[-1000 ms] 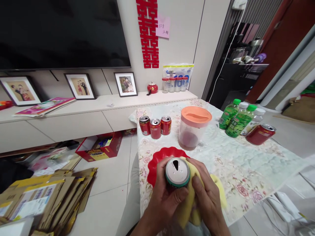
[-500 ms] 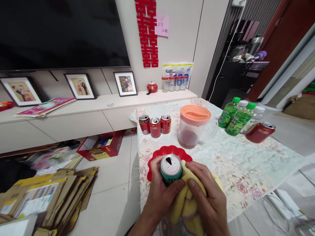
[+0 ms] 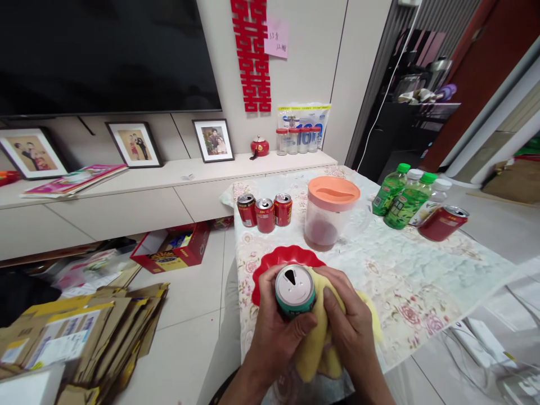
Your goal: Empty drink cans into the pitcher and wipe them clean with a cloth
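My left hand (image 3: 272, 337) is wrapped round an opened green drink can (image 3: 294, 292), held upright over the near edge of the table. My right hand (image 3: 350, 332) presses a yellow cloth (image 3: 320, 343) against the can's right side, fingers closed on the cloth. Just beyond the can lies a red plate (image 3: 278, 260) with a scalloped rim, partly hidden by both hands.
On the floral tablecloth (image 3: 400, 281) stand three red cans (image 3: 265, 212), a clear jug with an orange lid (image 3: 331, 211), green bottles (image 3: 400, 199) and another red can (image 3: 442, 222). Flattened cardboard (image 3: 76, 332) lies on the floor at left. A low cabinet (image 3: 126, 197) holds framed photos.
The can and both hands dropped a little and shifted left after 1 s ago. My right hand has slid on the cloth against the can. The view tilted slightly.
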The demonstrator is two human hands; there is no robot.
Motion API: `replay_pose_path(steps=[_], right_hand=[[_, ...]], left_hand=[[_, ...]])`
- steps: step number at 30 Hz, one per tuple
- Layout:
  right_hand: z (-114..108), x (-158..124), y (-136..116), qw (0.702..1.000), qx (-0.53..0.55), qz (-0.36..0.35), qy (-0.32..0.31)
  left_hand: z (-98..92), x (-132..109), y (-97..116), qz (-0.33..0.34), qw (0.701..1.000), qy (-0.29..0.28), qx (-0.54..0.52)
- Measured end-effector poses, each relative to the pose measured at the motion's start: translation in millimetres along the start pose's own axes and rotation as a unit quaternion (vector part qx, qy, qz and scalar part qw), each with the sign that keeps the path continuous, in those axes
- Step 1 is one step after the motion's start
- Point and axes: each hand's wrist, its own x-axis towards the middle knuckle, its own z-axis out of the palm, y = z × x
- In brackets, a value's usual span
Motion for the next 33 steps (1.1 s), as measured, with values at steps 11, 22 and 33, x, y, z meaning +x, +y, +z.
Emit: replay_pose_path(steps=[11,22,33], right_hand=[[-12.6,-6.8,-8.3,0.997,-0.070,-0.015,-0.016],[-9.9,-3.8,-35.5,0.954,-0.265,-0.139,0.006],[-3.4,16.6,-44.5,0.941,-0.287,-0.158,-0.088]], left_hand=[[-4.6,3.6,2.9,-0.024,0.995,0.021,0.091],[2.0,-4.5,-8.4,0.051,0.976,-0.001,0.211],[1.2,-4.5,-19.6,0.117,0.962,-0.006,0.245]])
